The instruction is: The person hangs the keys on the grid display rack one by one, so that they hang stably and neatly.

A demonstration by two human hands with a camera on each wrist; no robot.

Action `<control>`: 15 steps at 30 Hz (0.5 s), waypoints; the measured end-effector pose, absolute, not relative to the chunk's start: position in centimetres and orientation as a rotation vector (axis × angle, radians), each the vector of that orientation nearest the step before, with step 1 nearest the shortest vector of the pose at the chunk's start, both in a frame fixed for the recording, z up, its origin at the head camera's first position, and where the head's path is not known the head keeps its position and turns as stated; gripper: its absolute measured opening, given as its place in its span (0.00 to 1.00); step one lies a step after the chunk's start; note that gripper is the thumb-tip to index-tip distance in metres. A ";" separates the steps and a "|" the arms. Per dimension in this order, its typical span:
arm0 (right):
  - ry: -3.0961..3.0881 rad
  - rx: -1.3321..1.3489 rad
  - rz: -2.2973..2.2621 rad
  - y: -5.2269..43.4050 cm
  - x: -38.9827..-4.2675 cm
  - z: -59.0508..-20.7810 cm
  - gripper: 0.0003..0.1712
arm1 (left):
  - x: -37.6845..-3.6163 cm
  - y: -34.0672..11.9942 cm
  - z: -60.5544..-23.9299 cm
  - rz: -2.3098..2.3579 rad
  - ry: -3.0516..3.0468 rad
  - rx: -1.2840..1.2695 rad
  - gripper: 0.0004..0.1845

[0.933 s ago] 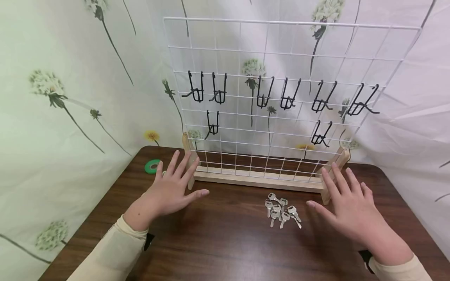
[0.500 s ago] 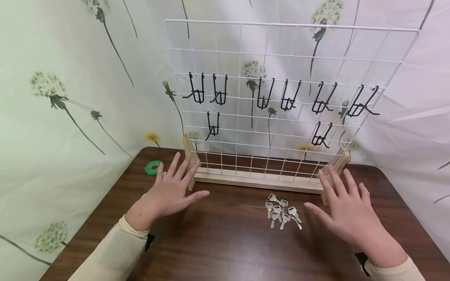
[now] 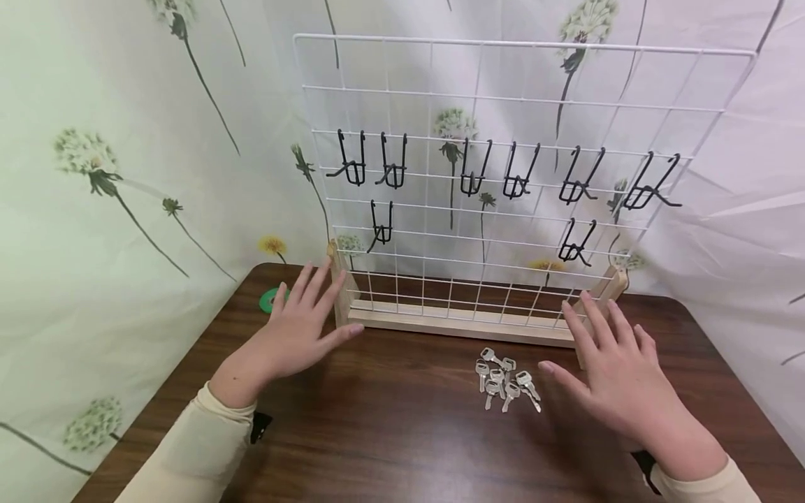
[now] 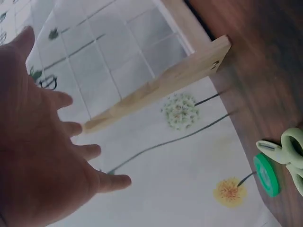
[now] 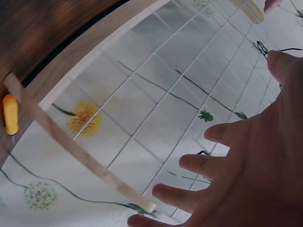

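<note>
My left hand [image 3: 291, 335] is spread over the table's left side, near the left wooden foot [image 3: 342, 293] of a white wire grid rack [image 3: 430, 168]. My right hand [image 3: 622, 381] hovers with fingers apart in front of the right foot [image 3: 606, 286], and nothing is in it. Between the hands, closer to the right thumb, several silver keys [image 3: 495, 377] lie in a loose pile on the brown table. Black wire hooks [image 3: 517, 175] hang on the grid, most in one upper row, with one lower hook [image 3: 381, 227] at left and another [image 3: 575, 244] at right.
A green tape roll [image 3: 267, 300] lies left of the rack, partly behind my left fingers. Pale green scissors [image 4: 286, 153] rest beside it in the left wrist view. A yellow-orange handle [image 5: 10, 114] shows by the right foot. Flower-printed cloth [image 3: 157, 105] surrounds the table.
My left hand has shifted slightly left and up, now overlapping the tape roll more. The right hand has drifted a little left toward the keys. Keys and hooks stay put.
</note>
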State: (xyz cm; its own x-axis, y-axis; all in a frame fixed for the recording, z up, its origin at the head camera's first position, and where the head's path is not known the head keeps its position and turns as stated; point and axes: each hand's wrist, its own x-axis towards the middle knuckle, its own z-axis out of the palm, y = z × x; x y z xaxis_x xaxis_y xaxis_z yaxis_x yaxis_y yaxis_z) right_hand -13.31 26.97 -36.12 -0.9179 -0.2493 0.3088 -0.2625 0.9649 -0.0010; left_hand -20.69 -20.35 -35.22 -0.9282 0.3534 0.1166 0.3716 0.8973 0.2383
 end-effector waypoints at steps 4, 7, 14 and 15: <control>-2.826 0.424 0.074 26.6 -13.4 -35.6 0.56 | -21.6 -20.8 -34.4 -0.480 -2.930 -0.555 0.49; -2.813 0.462 0.168 26.4 -13.7 -35.2 0.53 | -22.6 -20.8 -33.8 -0.535 -2.888 -0.519 0.50; -2.838 0.513 0.338 25.5 -14.7 -34.5 0.43 | -24.5 -20.7 -33.4 -0.680 -2.844 -0.379 0.43; -2.854 0.513 0.357 25.4 -15.0 -34.5 0.42 | -24.7 -20.8 -33.5 -0.710 -2.835 -0.363 0.42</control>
